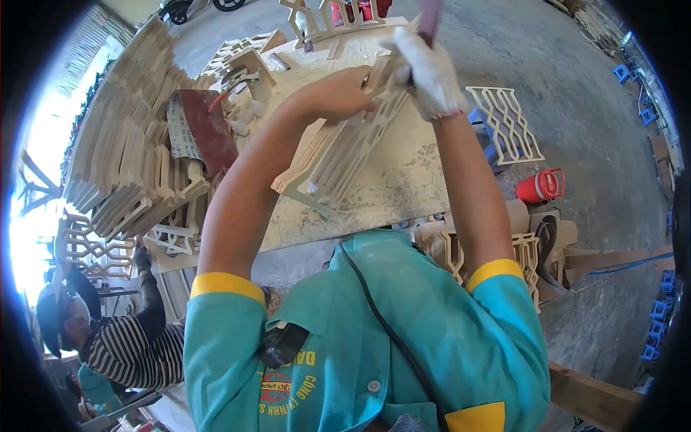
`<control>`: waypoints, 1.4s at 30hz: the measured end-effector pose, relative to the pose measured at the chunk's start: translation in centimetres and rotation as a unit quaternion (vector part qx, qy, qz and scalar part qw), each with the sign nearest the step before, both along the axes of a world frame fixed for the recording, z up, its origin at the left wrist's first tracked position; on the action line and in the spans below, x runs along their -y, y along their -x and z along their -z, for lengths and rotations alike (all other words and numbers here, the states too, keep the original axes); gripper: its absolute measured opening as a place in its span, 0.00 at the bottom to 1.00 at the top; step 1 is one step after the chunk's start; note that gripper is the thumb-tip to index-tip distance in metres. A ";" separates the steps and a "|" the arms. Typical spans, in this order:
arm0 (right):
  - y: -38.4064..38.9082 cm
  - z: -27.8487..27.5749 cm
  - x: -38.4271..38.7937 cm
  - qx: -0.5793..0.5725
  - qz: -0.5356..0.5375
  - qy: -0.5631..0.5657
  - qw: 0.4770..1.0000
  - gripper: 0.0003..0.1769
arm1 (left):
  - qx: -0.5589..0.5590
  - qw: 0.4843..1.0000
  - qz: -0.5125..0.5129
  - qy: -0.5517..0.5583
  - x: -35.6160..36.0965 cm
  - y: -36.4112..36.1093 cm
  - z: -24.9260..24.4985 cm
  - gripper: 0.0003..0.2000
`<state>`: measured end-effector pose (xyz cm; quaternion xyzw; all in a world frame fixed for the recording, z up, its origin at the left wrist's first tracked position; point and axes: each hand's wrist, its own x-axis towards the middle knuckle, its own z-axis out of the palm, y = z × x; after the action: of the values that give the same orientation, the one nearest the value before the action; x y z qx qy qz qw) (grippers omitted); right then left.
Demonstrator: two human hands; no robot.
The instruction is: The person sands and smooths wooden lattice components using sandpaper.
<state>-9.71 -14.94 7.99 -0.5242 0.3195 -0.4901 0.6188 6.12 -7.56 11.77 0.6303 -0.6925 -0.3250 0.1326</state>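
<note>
A pale wooden lattice panel (pixel 360 144) stands tilted over the dusty worktable (pixel 410 173), its slats running away from me. My bare left hand (pixel 344 93) is closed round its left edge near the far end. On my right hand (pixel 430 75) is a white knitted glove, and its fingers are wrapped round a dark reddish strip of sandpaper (pixel 430 21) that sticks up past the top of the view. That hand is right at the panel's far right side, and part of its grip is hidden.
Tall stacks of lattice panels (pixel 122 151) fill the left side, with a maroon sandpaper sheet (pixel 205 129) draped there. A lattice panel (pixel 507 126) leans on a blue stool at right, near a red jug (pixel 540 186). A person in a striped top (pixel 137 349) works at lower left.
</note>
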 end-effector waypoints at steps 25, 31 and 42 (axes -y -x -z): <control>0.6 10.6 -9.1 -0.613 -0.140 0.244 0.739 0.18 | -0.138 0.986 -0.079 -0.054 3.8 -0.9 3.4 0.17; 0.8 8.8 -6.9 -0.643 -0.164 0.274 0.696 0.20 | -0.117 0.991 -0.054 -0.040 3.6 -1.1 2.6 0.25; 1.0 6.7 -9.5 -0.625 -0.205 0.247 0.712 0.17 | -0.156 0.982 -0.068 -0.086 2.6 -0.6 1.3 0.30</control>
<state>-10.75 -5.40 1.28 -0.8976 0.3856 0.0266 0.2119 6.77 -10.17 10.50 0.6264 -0.5883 -0.4678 0.2067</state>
